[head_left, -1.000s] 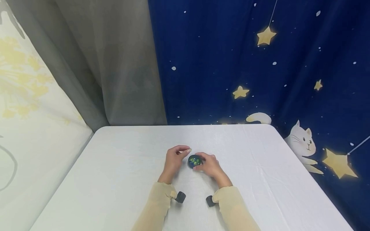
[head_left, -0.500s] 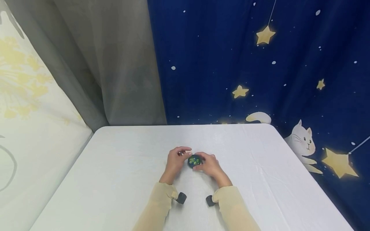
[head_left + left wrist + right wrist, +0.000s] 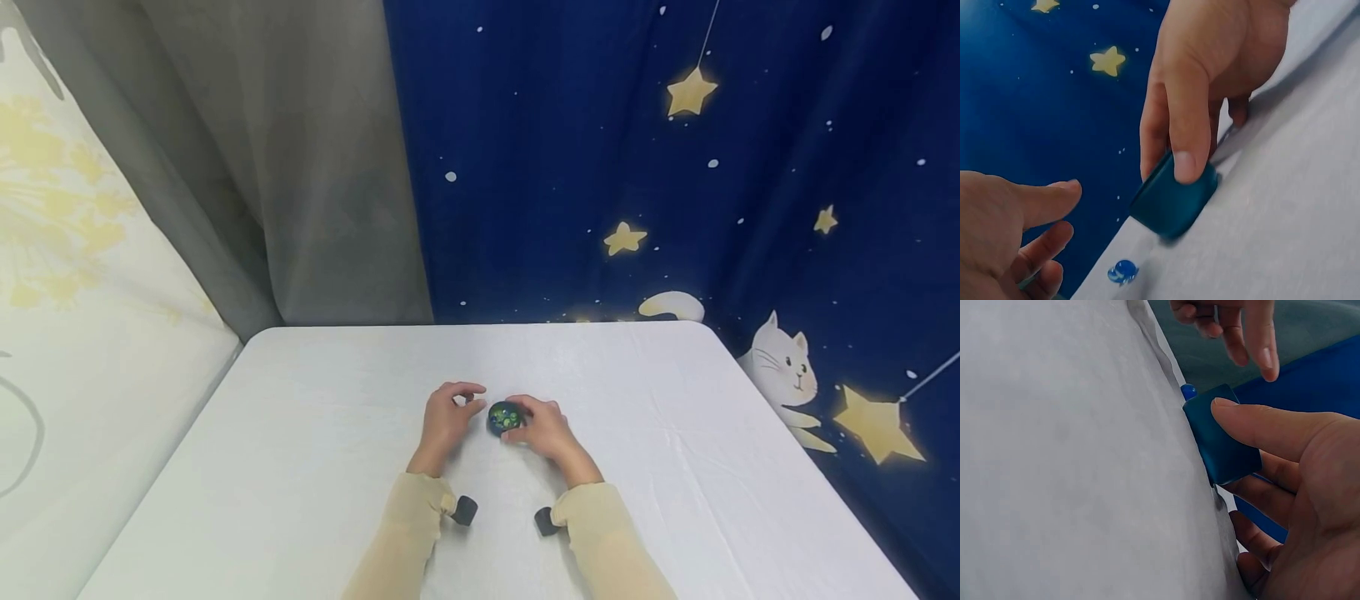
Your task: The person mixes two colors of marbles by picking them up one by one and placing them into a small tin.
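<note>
My right hand [image 3: 543, 429] grips a small teal cup [image 3: 1175, 203] by its side, thumb on the near wall and fingers round the far one. The cup stands on the white table, and several shiny green and blue marbles [image 3: 504, 418] show inside it. My left hand [image 3: 446, 421] is just left of the cup, apart from it, thumb and forefinger spread. In the left wrist view, a trace of green shows between its lower fingers [image 3: 1047, 250]; I cannot tell what it is. Close beside the cup lies a blue glassy marble [image 3: 1124, 272], partly hidden behind the cup in the right wrist view.
The white-covered table [image 3: 315, 467] spreads out round both hands. Behind it hang a grey curtain [image 3: 337, 167] and a navy curtain [image 3: 540, 167] printed with stars and a cat. A dark wrist device [image 3: 464, 511] sits at the left cuff, another device [image 3: 546, 522] at the right.
My left hand moved in to the cup's rim half a second ago and has since drawn back left, thumb and forefinger parting. The right hand and cup have stayed in place.
</note>
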### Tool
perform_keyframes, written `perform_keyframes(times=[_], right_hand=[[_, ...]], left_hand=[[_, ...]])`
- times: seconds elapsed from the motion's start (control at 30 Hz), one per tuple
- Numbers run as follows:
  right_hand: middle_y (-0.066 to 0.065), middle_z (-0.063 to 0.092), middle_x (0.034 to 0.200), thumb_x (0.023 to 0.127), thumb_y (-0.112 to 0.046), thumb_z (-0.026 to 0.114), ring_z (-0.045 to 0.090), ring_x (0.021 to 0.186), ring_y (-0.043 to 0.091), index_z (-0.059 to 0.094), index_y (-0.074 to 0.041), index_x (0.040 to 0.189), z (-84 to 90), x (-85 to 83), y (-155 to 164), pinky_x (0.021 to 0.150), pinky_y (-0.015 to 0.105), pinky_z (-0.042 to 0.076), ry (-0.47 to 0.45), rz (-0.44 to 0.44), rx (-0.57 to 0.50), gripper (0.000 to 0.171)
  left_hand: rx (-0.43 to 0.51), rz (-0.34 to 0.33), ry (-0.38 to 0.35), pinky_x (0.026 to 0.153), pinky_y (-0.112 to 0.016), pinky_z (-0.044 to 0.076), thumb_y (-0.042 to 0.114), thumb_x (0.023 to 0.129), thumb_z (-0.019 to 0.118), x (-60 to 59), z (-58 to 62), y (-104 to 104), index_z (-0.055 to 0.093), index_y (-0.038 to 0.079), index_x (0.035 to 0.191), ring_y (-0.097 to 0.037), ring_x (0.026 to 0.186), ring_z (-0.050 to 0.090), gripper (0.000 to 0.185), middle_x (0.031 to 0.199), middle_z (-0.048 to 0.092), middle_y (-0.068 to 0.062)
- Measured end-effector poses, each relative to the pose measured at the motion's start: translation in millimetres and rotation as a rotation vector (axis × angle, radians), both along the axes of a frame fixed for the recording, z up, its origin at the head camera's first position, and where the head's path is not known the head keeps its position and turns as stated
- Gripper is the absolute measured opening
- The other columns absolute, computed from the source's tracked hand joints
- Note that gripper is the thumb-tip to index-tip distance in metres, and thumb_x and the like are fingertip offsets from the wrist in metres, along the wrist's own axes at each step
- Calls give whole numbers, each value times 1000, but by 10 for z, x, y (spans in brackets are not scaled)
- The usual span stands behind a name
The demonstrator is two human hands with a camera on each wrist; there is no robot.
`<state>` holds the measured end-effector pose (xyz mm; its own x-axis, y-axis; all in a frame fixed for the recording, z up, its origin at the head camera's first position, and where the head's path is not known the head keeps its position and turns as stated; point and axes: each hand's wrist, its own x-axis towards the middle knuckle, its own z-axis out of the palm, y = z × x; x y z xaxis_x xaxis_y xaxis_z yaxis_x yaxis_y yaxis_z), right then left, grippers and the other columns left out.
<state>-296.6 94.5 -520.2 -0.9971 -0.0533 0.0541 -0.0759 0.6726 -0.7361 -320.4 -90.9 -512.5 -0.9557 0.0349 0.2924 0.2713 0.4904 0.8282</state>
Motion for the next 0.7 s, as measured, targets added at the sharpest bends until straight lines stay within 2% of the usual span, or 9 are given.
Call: perform_keyframes(times=[0.13, 0.23, 0.4, 0.7], right_hand=[[11, 61, 129, 73, -24, 84, 45, 123, 38, 63, -20, 127, 10, 15, 8, 98, 64, 31, -8, -1, -7, 58], [11, 61, 128, 73, -24, 84, 45, 122, 38, 63, -21, 127, 7, 18, 11, 97, 63, 32, -4, 1, -8, 58], [10, 61, 128, 73, -24, 84, 45, 121, 38, 64, -21, 126, -1, 12, 17, 97, 63, 32, 0, 1, -8, 57], [10, 61, 128, 74, -22, 84, 45, 122, 38, 64, -21, 126, 14, 36, 22, 98, 63, 32, -1, 4, -9, 56]], left_hand=[[-71, 16, 2, 80, -40, 46, 11, 82, 77, 1, -41, -24, 75, 16, 100, -26, 92, 58, 19, 95, 66, -7], [-122, 35, -16, 80, -40, 43, 13, 81, 77, 14, -57, -21, 76, 18, 101, -24, 90, 54, 20, 96, 66, -5], [-216, 67, 14, 78, -39, 40, 15, 79, 79, 26, -80, -11, 76, 20, 100, -22, 87, 51, 21, 94, 67, -3], [-347, 70, -53, 87, -45, 37, 21, 80, 79, 57, -106, -2, 75, 22, 106, -26, 94, 49, 27, 99, 64, -2]])
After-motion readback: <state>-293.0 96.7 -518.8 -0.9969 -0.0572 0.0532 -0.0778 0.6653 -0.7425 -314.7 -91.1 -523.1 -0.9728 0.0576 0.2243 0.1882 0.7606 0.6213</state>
